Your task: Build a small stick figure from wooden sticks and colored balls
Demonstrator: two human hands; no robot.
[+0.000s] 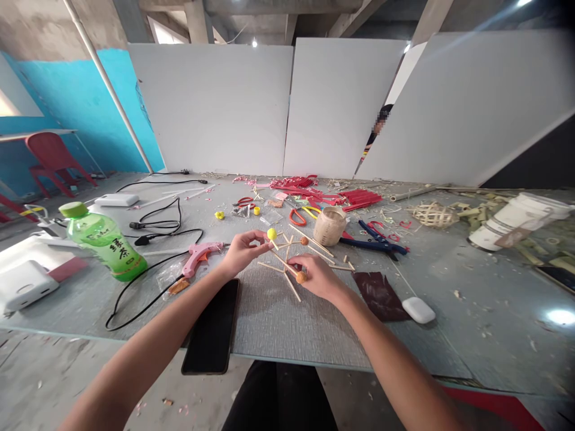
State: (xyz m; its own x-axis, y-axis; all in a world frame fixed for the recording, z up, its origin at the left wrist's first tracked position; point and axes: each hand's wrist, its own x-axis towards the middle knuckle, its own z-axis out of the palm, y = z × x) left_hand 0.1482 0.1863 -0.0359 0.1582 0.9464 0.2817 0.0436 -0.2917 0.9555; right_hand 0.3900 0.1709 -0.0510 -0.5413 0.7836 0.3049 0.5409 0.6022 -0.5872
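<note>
Thin wooden sticks [284, 261] and small balls stand out above the table in the middle of the head view. My left hand [242, 252] pinches a stick end close to a yellow ball [272, 234]. My right hand [318, 276] has its fingers closed around a stick beside an orange ball [301, 277]. Another orange ball [304, 240] sits among the sticks just beyond my hands. Whether all the sticks are joined cannot be made out, and my fingers hide part of them. Loose sticks lie right of my right hand, near a round wooden cup [329, 226].
Left are a pink glue gun [197, 258], a green bottle [105, 242] and a black phone [212, 329]. Right are blue-handled cutters [375, 242], brown cloth [381, 296], a white case [418, 310] and a white bucket [516, 221]. Red strips [359, 199] lie behind; a person shows through the panel gap.
</note>
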